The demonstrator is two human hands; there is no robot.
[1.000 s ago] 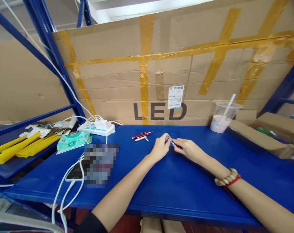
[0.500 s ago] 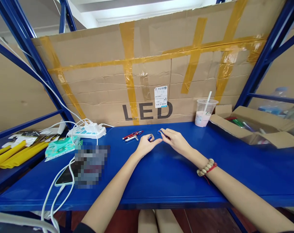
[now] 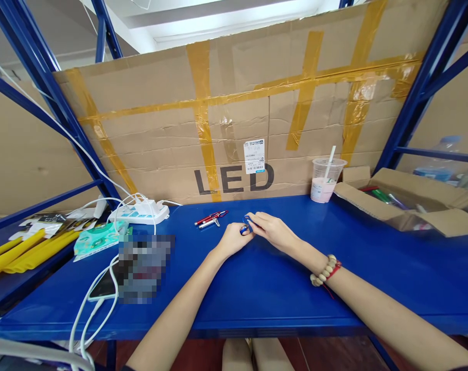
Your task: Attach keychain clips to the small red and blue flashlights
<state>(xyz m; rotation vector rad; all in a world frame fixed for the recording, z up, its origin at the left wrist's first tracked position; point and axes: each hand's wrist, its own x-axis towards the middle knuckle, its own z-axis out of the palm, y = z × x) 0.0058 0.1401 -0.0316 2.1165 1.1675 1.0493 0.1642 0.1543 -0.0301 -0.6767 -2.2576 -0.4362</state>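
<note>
My left hand [image 3: 234,239] is closed around a small blue metal tube [image 3: 243,229], most of it hidden by the fingers; a shiny end shows at the thumb. My right hand [image 3: 272,230] pinches a thin blue carabiner clip [image 3: 246,219] right above that tube. The hands meet fingertip to fingertip, and whether clip and tube are joined I cannot tell. Just beyond my left hand, a red pen-like tube [image 3: 207,218] with a red clip lies on the blue table [image 3: 264,288], beside a silver tube [image 3: 207,224] with a small metal clasp.
At left are a white power strip [image 3: 151,210] with cables, a green soft pack [image 3: 102,234], a phone [image 3: 104,286] and yellow tubes [image 3: 36,252]. A cup with a straw [image 3: 323,186] and an open cardboard box [image 3: 388,206] stand at right. Taped cardboard [image 3: 160,144] closes the back.
My right hand has moved left and slightly down, bringing the blue clip from a gap away to right at the blue tube. My left hand has shifted slightly right and down.
</note>
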